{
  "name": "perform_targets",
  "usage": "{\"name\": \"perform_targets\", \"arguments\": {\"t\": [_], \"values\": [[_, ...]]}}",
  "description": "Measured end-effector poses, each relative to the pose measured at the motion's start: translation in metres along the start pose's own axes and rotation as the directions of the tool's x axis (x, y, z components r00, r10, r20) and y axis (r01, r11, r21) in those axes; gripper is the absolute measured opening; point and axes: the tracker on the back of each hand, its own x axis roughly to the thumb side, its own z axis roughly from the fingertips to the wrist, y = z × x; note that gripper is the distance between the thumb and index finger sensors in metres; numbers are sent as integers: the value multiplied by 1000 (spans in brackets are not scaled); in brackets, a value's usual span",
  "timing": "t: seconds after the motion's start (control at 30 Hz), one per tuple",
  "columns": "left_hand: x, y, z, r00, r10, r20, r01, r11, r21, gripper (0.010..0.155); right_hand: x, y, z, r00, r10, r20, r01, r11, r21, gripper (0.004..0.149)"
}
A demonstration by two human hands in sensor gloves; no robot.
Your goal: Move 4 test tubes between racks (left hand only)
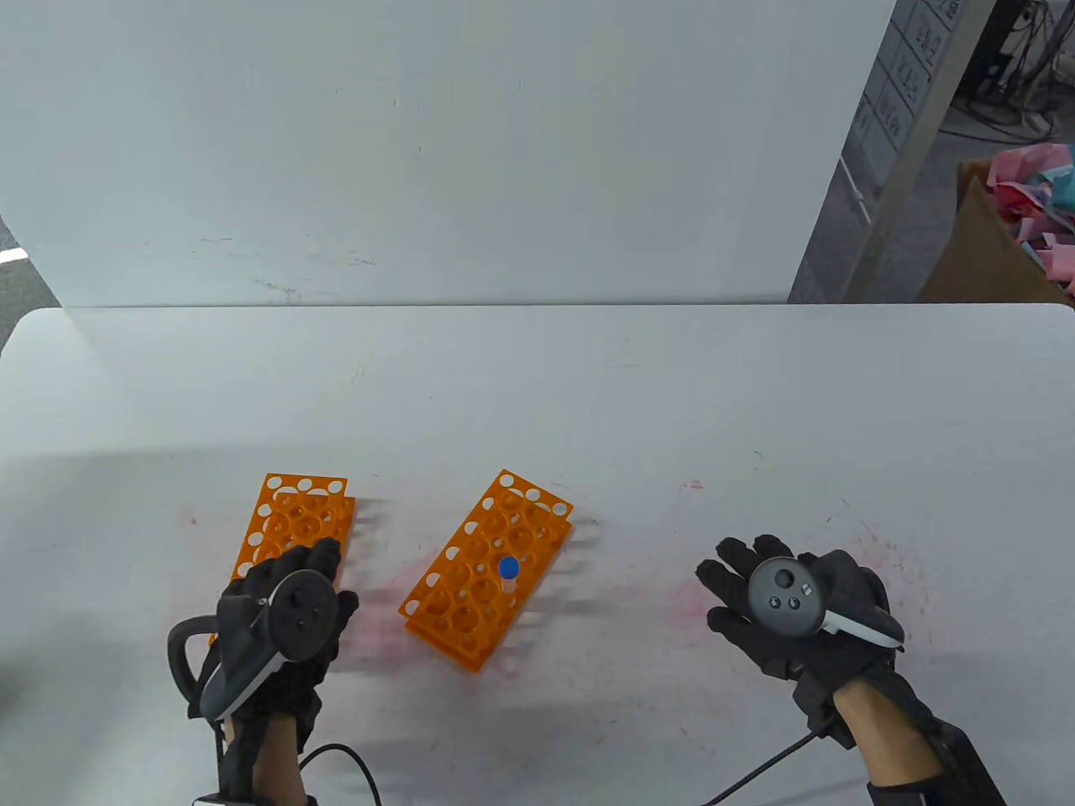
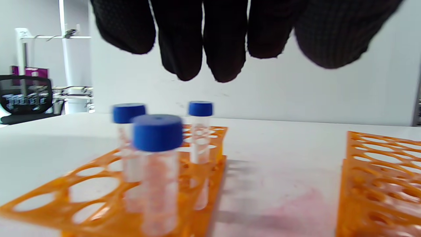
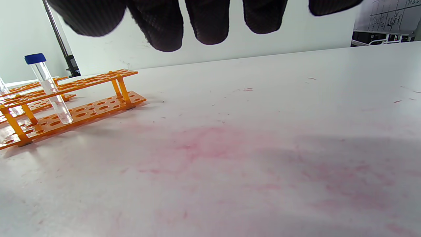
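Two orange racks lie on the white table. The left rack (image 1: 296,514) is partly under my left hand (image 1: 290,600). In the left wrist view this rack (image 2: 98,187) holds three clear tubes with blue caps (image 2: 158,132), standing upright. My left fingers (image 2: 217,49) hang spread above them and hold nothing. The middle rack (image 1: 470,588) holds one blue-capped tube (image 1: 508,569), which also shows in the right wrist view (image 3: 49,89). My right hand (image 1: 777,592) rests open on the table at the right, empty.
A white wall panel (image 1: 437,151) stands along the table's far edge. Pink stains mark the table between the racks and near my right hand. A cardboard box (image 1: 999,243) with coloured paper sits off the table at the far right.
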Motion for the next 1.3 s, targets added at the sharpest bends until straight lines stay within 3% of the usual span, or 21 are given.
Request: {"name": "perform_targets", "arguments": {"t": [0.33,0.47,0.57,0.73,0.9,1.03,1.3], "values": [[70,-16,-10,984,4,178,-10,999,35,63,0,0,0,1000,0,-7,0,1000,9,61],[91,-26,-15,976,-4,218,14,999,-45,66,-1,-1,1,1000,-4,-12,4,1000,0,61],[103,-35,-15,975,29,221,-18,998,-54,69,-1,-1,1,1000,-2,-13,2,1000,5,61],[123,-43,-17,979,58,194,-64,998,22,69,-1,-1,1,1000,-4,-16,4,1000,10,61],[147,-49,-19,966,-134,221,105,985,138,66,-1,-1,0,1000,-5,-15,5,1000,9,61],[154,-55,-18,946,-208,247,169,971,171,61,-1,-1,0,1000,-7,-14,8,1000,9,61],[153,-61,-20,947,-194,258,159,976,150,55,-1,-1,0,1000,-17,-12,17,1000,10,61]]}}
